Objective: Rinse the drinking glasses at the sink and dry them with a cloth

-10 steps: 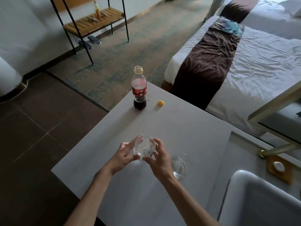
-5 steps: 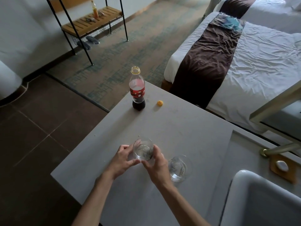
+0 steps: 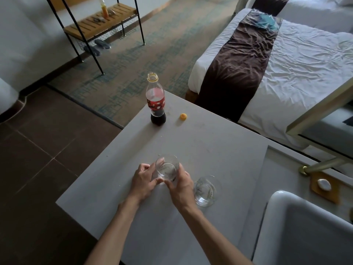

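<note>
A clear drinking glass [image 3: 167, 167] stands upright on the grey counter [image 3: 210, 150], held between both hands. My left hand [image 3: 143, 180] grips its left side, thumb and fingers curled round the wall. My right hand [image 3: 181, 186] grips its right side the same way. A second clear glass [image 3: 205, 191] stands on the counter just right of my right hand, untouched. The white sink basin [image 3: 305, 230] fills the lower right corner. No cloth is in view.
An open cola bottle [image 3: 155, 100] with little dark drink left stands near the counter's far corner, its yellow cap [image 3: 183, 116] beside it. A soap on a wooden dish [image 3: 324, 185] and a brass tap base [image 3: 303, 170] lie behind the sink. A bed lies beyond.
The glass in both hands has come down from a tilted hold in the air to standing upright on the counter. The second glass has not moved.
</note>
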A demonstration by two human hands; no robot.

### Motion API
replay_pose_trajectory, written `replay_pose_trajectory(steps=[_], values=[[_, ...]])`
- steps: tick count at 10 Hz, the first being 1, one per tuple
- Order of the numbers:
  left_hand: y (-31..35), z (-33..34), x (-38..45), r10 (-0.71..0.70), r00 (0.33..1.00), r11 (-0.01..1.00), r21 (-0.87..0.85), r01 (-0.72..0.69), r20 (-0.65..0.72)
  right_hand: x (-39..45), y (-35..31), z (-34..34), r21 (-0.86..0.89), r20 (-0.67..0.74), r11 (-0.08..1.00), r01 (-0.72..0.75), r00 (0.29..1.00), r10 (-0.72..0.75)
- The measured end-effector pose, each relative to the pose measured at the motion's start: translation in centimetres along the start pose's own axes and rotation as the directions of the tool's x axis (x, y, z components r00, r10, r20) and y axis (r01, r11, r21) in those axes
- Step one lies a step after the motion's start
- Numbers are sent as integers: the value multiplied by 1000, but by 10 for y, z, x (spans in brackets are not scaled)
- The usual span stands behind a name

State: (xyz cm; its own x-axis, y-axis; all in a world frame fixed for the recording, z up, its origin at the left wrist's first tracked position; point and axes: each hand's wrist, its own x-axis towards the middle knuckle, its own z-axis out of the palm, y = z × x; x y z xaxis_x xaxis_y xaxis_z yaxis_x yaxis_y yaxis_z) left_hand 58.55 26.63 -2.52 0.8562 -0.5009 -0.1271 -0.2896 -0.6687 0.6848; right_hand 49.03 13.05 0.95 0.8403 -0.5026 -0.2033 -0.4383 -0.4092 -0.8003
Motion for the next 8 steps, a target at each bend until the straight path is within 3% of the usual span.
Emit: replay_pose_trajectory(steps=[2,4,6,8], values=[[0,-17,-1,21,992,991,-132,-4,125,-9,-7,-2,34,1,999,26,1000,-26],[11,-31,-7,-23,987,991,-126,43,157,-11,-14,-9,38,25,998,46,999,-47],[30,-28,-31,-145,989,980,-133,146,19,-20,-21,-19,8,144,999,-34,989,33],[32,-12,-69,-274,952,936,-266,230,-140,-47,-17,-38,93,276,966,-240,939,206]])
